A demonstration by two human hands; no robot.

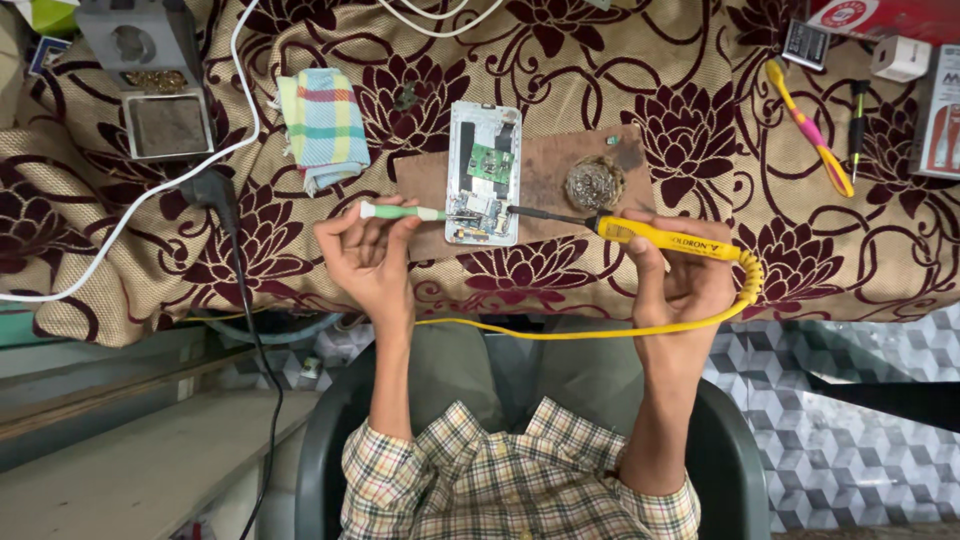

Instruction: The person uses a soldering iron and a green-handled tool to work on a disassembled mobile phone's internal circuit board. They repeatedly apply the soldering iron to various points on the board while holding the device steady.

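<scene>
An opened white phone [483,172] with a bare circuit board lies on a brown board [548,168] over a maroon floral cloth [300,240]. My left hand [372,258] grips a thin green-handled tool [400,212] whose tip touches the phone's lower edge. My right hand [680,285] holds a yellow soldering iron [665,238]. Its dark tip reaches the same lower edge from the right. The iron's yellow cord [560,332] loops below both hands.
A round brass wool pad [592,183] sits on the board right of the phone. A checked cloth [322,125] lies to the left, a grey stand with a sponge tray [160,95] beyond it. A yellow-pink tool [810,140], a black screwdriver [858,125] and boxes lie at right.
</scene>
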